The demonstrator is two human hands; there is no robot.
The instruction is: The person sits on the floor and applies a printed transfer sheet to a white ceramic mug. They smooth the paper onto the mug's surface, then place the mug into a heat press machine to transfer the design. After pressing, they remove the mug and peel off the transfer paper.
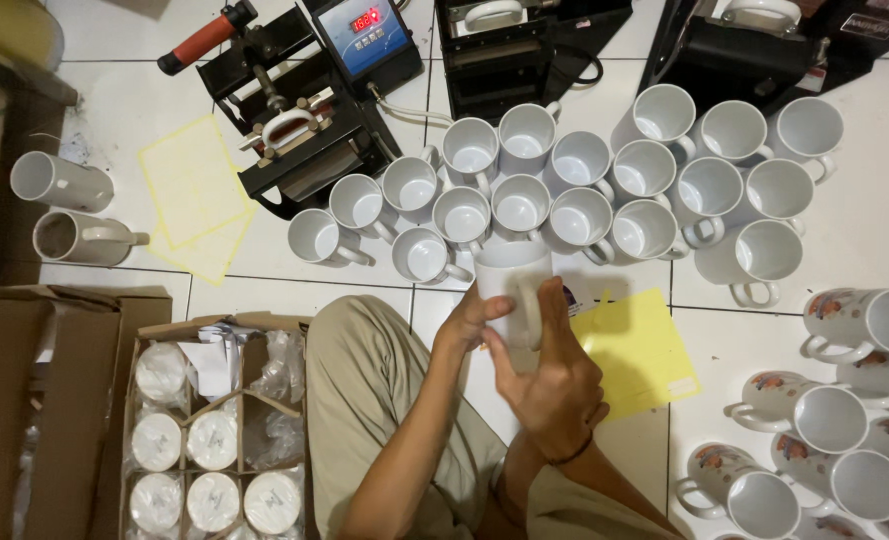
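A plain white mug (pixel 513 285) is held up over the tiled floor with its handle turned toward me. My left hand (pixel 468 318) grips its left side, thumb along the wall. My right hand (pixel 553 375) wraps the lower right side, fingers by the handle, a dark band on its wrist. Just beyond the held mug stands a cluster of several blank white mugs (pixel 521 205), open ends up.
Mug heat presses (pixel 305 120) with a lit display stand at the back. Yellow sheets (pixel 643 350) lie on the floor. Printed mugs (pixel 825 415) lie at right. A cardboard box (pixel 215 440) of wrapped mugs sits at left. Two mugs (pixel 65 205) lie far left.
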